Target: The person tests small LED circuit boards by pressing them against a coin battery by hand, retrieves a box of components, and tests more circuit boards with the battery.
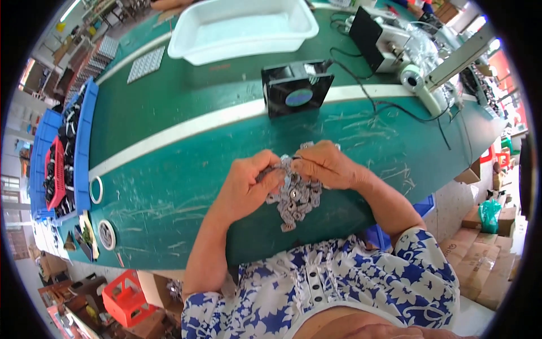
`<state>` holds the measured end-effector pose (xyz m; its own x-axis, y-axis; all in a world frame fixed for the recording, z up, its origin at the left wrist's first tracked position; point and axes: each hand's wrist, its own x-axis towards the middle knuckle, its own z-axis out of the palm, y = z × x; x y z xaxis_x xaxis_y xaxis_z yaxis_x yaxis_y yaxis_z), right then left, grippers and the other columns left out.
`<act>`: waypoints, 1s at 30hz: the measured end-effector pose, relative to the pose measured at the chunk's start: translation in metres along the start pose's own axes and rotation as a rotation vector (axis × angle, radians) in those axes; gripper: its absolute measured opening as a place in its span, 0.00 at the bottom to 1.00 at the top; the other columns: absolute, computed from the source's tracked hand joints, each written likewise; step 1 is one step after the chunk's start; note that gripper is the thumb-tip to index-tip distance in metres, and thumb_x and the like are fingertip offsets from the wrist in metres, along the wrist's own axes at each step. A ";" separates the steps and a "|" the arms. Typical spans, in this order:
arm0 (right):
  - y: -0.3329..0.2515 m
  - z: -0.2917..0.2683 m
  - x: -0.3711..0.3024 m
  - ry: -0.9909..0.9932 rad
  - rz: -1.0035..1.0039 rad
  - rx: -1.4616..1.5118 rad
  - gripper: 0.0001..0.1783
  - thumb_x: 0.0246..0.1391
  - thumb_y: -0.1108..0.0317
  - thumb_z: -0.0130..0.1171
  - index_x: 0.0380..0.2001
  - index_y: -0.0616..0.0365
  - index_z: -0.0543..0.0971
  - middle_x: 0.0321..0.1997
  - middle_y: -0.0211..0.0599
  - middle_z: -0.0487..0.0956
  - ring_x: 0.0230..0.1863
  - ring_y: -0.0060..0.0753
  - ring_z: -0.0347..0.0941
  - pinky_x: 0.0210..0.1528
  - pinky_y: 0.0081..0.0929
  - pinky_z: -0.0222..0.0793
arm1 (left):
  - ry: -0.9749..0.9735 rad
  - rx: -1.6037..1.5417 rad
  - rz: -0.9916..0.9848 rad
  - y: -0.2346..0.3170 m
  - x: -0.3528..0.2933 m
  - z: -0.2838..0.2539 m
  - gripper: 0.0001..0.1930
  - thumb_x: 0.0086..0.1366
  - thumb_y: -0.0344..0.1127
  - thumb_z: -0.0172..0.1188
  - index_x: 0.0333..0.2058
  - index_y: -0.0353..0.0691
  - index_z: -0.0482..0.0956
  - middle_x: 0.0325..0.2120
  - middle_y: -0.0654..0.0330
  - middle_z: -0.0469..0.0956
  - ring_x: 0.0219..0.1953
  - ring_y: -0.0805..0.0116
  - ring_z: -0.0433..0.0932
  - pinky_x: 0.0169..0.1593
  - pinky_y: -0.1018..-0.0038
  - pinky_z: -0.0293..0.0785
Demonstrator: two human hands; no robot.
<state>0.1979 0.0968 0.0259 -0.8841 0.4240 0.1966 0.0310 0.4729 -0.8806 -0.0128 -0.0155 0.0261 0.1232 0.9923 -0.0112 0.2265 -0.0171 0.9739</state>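
Over a heap of small grey parts (294,204) on the green table, my two hands come together, almost touching. My left hand (251,183) is closed, thumb and fingers pinched around a small grey part, with something dark just inside the curled fingers. Facing it, my right hand (327,165) is also closed, its thumb pressed against the forefinger by the same spot. What that pinch holds is too small and covered to name. Grey parts from the heap lie under both hands and spread toward my body.
Beyond my hands stands a black square fan (296,90), its cable running right. Farther back is a white plastic tub (245,34). Blue crates (83,147) with black parts line the left edge, near tape rolls (106,235). A metal arm (460,59) and equipment occupy the far right.
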 end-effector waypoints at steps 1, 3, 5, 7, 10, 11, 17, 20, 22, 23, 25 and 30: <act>-0.001 -0.001 -0.001 0.033 -0.007 0.046 0.22 0.71 0.59 0.53 0.23 0.61 0.72 0.17 0.33 0.73 0.17 0.28 0.70 0.20 0.30 0.61 | 0.021 -0.061 -0.013 0.004 -0.001 0.003 0.05 0.69 0.29 0.60 0.39 0.35 0.76 0.23 0.63 0.78 0.24 0.78 0.75 0.28 0.79 0.71; 0.001 -0.007 0.000 0.029 -0.004 0.045 0.23 0.71 0.58 0.52 0.23 0.61 0.72 0.17 0.33 0.73 0.16 0.27 0.69 0.19 0.29 0.60 | 0.041 -0.117 -0.026 0.008 0.003 0.004 0.05 0.70 0.30 0.60 0.38 0.35 0.76 0.23 0.64 0.78 0.23 0.79 0.74 0.27 0.79 0.70; 0.002 -0.008 0.000 0.018 0.012 0.065 0.24 0.72 0.58 0.51 0.23 0.62 0.72 0.16 0.33 0.73 0.16 0.27 0.68 0.19 0.29 0.60 | 0.028 -0.095 0.009 0.008 0.004 0.003 0.05 0.71 0.30 0.59 0.38 0.35 0.77 0.23 0.65 0.78 0.23 0.81 0.73 0.27 0.80 0.69; 0.001 -0.011 0.004 -0.020 -0.038 0.041 0.25 0.72 0.57 0.50 0.23 0.62 0.72 0.16 0.32 0.72 0.16 0.25 0.66 0.19 0.28 0.60 | 0.006 -0.100 0.013 0.006 0.007 0.003 0.05 0.71 0.30 0.59 0.38 0.35 0.77 0.23 0.65 0.78 0.23 0.80 0.73 0.27 0.80 0.69; 0.002 -0.013 0.004 -0.047 -0.043 0.037 0.25 0.72 0.56 0.50 0.23 0.61 0.72 0.16 0.32 0.71 0.15 0.25 0.66 0.19 0.28 0.60 | -0.015 -0.108 0.018 0.005 0.008 0.002 0.05 0.71 0.31 0.60 0.39 0.36 0.77 0.23 0.65 0.78 0.23 0.81 0.73 0.27 0.80 0.69; 0.002 -0.013 0.004 -0.044 -0.043 0.037 0.25 0.72 0.56 0.50 0.23 0.61 0.72 0.16 0.32 0.71 0.15 0.25 0.66 0.19 0.28 0.60 | -0.013 -0.110 0.018 0.006 0.009 0.002 0.05 0.71 0.31 0.60 0.39 0.36 0.77 0.23 0.66 0.78 0.23 0.81 0.73 0.27 0.80 0.70; 0.000 -0.012 0.000 0.011 0.006 0.089 0.23 0.72 0.59 0.51 0.22 0.61 0.71 0.16 0.32 0.72 0.15 0.25 0.65 0.19 0.28 0.60 | 0.039 -0.093 0.029 0.006 0.005 0.004 0.05 0.72 0.31 0.59 0.39 0.36 0.78 0.22 0.66 0.77 0.23 0.81 0.72 0.27 0.79 0.69; 0.007 -0.012 -0.001 -0.047 -0.004 0.102 0.23 0.72 0.59 0.52 0.23 0.62 0.72 0.17 0.31 0.72 0.15 0.22 0.65 0.18 0.26 0.59 | 0.031 -0.034 -0.006 0.004 0.005 0.003 0.05 0.71 0.31 0.59 0.38 0.36 0.77 0.22 0.65 0.77 0.23 0.80 0.72 0.27 0.79 0.69; 0.006 -0.012 -0.003 -0.028 0.053 0.128 0.22 0.71 0.58 0.53 0.25 0.62 0.74 0.18 0.29 0.72 0.16 0.20 0.65 0.18 0.25 0.58 | 0.046 -0.038 -0.015 0.008 0.004 0.004 0.04 0.71 0.31 0.59 0.38 0.36 0.77 0.22 0.65 0.76 0.24 0.80 0.72 0.27 0.78 0.69; 0.004 -0.012 -0.003 -0.040 0.119 0.154 0.21 0.71 0.58 0.53 0.26 0.62 0.75 0.17 0.28 0.71 0.16 0.19 0.64 0.18 0.26 0.58 | 0.059 -0.032 0.004 0.009 0.005 0.004 0.04 0.70 0.31 0.59 0.37 0.36 0.77 0.22 0.65 0.76 0.24 0.80 0.72 0.27 0.78 0.69; -0.004 -0.014 -0.002 -0.068 0.175 0.174 0.22 0.71 0.58 0.53 0.25 0.61 0.75 0.17 0.28 0.71 0.18 0.20 0.65 0.20 0.26 0.60 | 0.062 -0.016 0.015 0.004 0.007 0.003 0.04 0.70 0.30 0.59 0.37 0.36 0.77 0.22 0.65 0.76 0.23 0.79 0.72 0.27 0.78 0.69; 0.012 -0.008 0.003 -0.149 -0.026 0.058 0.22 0.72 0.59 0.50 0.24 0.60 0.73 0.17 0.31 0.70 0.15 0.24 0.63 0.18 0.28 0.58 | -0.021 -0.031 0.031 -0.001 0.008 0.002 0.06 0.70 0.31 0.60 0.35 0.35 0.78 0.21 0.65 0.76 0.23 0.80 0.71 0.26 0.78 0.68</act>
<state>0.1990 0.1100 0.0191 -0.9438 0.2908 0.1574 -0.0162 0.4347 -0.9004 -0.0098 -0.0079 0.0250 0.1498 0.9886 0.0150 0.1925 -0.0441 0.9803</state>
